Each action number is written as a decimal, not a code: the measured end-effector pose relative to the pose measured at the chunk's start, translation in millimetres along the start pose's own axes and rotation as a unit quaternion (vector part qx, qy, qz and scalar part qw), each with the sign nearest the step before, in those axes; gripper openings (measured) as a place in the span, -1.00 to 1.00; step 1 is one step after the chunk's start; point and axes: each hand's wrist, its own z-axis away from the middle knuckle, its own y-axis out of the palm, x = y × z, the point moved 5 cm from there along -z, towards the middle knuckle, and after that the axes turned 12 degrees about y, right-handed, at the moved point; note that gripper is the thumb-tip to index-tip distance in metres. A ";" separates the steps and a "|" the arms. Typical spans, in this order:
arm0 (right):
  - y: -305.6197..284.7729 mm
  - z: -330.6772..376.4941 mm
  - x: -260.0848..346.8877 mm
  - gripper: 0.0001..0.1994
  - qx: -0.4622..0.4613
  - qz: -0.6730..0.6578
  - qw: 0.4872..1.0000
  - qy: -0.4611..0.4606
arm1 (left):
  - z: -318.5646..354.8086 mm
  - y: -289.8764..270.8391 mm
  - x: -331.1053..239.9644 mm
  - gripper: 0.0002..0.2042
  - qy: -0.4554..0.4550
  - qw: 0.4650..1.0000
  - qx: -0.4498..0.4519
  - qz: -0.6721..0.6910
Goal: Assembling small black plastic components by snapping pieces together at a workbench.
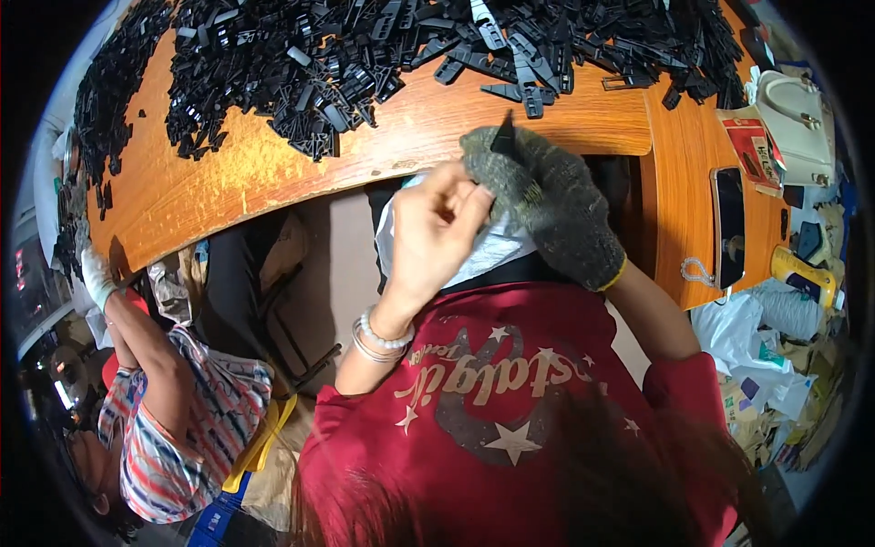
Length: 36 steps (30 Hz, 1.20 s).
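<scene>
My right hand (pixel 547 187), in a dark grey knitted glove with a yellow cuff edge, is closed round a black plastic piece (pixel 504 136). Only the piece's pointed end stands out above the glove; the rest is hidden. My left hand (pixel 430 228), bare with bracelets on its wrist, is pinched with thumb and fingers against the glove. Whatever lies between those fingertips is too small to make out. Both hands are over my lap, just off the near edge of the wooden table (pixel 410 137). Beyond them lies a heap of loose black plastic clips (pixel 524 68).
More black parts (pixel 273 64) cover the table's far side. At the right are a phone (pixel 729 228), a red packet (pixel 753 146), a white handbag (pixel 797 123) and a yellow bottle (pixel 802 276). A co-worker in a striped top (pixel 187 428) sits at the left, a gloved hand (pixel 97 278) by the table edge.
</scene>
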 end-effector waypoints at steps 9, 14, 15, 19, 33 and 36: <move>-7.1 -9.1 -28.9 -0.58 0.051 -0.147 0.974 0.163 | -53.8 -53.4 -20.6 -0.87 0.274 0.781 -0.168 -0.536; -4.0 -2.4 -42.0 -0.48 0.074 -0.103 0.978 0.165 | -53.7 -35.4 -21.2 -0.86 0.283 0.798 -0.128 -0.517; -4.9 -2.1 -40.1 -0.47 0.057 -0.062 0.990 0.111 | -53.7 -34.9 -20.7 -0.86 0.283 0.798 -0.127 -0.517; -1.2 -3.0 -48.3 -0.47 0.048 -0.058 0.993 0.086 | -56.0 -36.5 -14.8 -0.87 0.294 0.851 -0.103 -0.423; -1.6 -0.2 -48.1 -0.50 -0.012 0.013 1.000 -0.018 | -53.6 -40.8 -14.1 -0.90 0.285 0.900 -0.048 -0.328; -2.0 -3.0 -46.2 -0.51 0.022 -0.012 1.000 0.011 | -64.6 -38.6 -17.9 -0.89 0.275 0.901 -0.027 -0.335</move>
